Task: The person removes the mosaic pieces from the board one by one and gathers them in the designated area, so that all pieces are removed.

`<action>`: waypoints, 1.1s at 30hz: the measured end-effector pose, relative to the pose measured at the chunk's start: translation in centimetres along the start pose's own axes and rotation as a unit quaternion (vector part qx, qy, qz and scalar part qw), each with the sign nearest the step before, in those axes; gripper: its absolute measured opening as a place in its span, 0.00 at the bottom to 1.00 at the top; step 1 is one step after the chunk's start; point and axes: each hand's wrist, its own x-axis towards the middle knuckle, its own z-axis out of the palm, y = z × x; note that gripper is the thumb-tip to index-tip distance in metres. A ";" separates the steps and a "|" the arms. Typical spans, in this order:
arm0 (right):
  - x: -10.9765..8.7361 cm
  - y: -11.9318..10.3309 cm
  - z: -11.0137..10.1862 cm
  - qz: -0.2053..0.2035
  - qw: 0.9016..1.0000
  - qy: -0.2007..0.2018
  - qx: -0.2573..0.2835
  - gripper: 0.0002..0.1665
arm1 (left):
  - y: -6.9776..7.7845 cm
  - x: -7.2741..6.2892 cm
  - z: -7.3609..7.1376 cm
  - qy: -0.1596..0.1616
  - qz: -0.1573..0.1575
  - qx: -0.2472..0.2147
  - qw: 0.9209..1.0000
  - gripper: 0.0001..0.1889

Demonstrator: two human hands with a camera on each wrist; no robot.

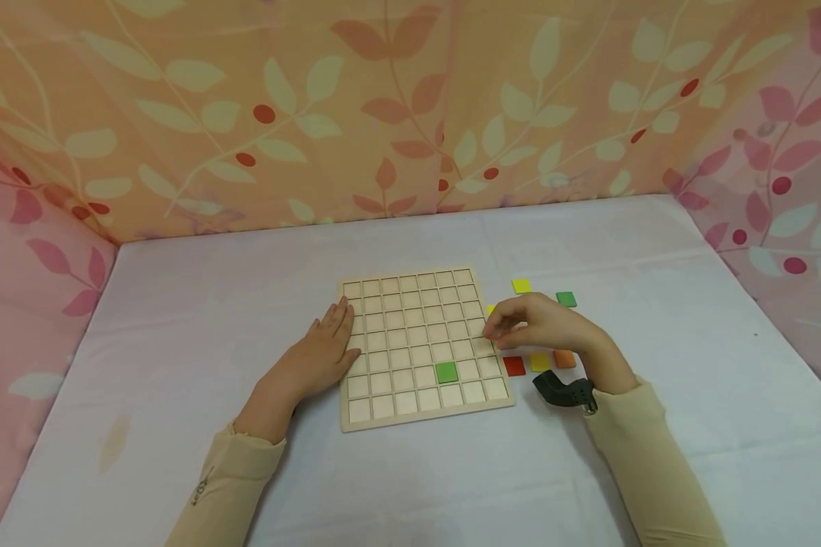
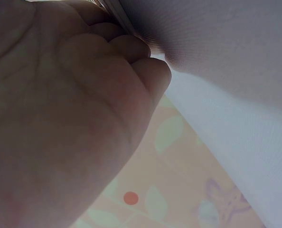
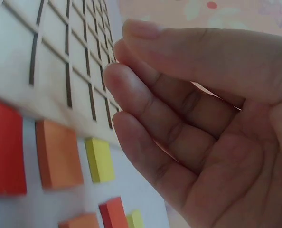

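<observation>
A pale wooden grid board (image 1: 424, 417) lies on the white cloth, with one green square tile (image 1: 447, 371) in a cell near its lower right. My left hand (image 1: 315, 357) rests along the board's left edge, fingers extended; its palm side fills much of the left wrist view. Over the board's right edge hovers my right hand (image 1: 554, 327), fingers loosely bent. Nothing shows between its thumb and fingers in the right wrist view. Below it are a red tile (image 3: 5, 147), an orange tile (image 3: 60, 154) and a yellow tile (image 3: 99, 159).
Right of the board, loose tiles include a yellow one (image 1: 521, 286) and a green one (image 1: 566, 298) farther back. The right hand and forearm cover part of this group. A black curved piece (image 1: 562, 390) sticks out at the right wrist. Patterned curtains (image 1: 397, 114) border the table.
</observation>
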 end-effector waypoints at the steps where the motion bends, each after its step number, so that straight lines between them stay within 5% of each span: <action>1: 0.1 -0.2 0.0 0.002 1.000 -0.001 0.002 0.08 | 0.0 0.0 0.0 -0.001 0.000 0.001 1.000 0.36; 33: 3.1 -0.8 3.5 -0.023 0.998 -0.043 0.035 0.07 | -0.3 0.3 0.1 -0.002 0.000 -0.003 1.000 0.36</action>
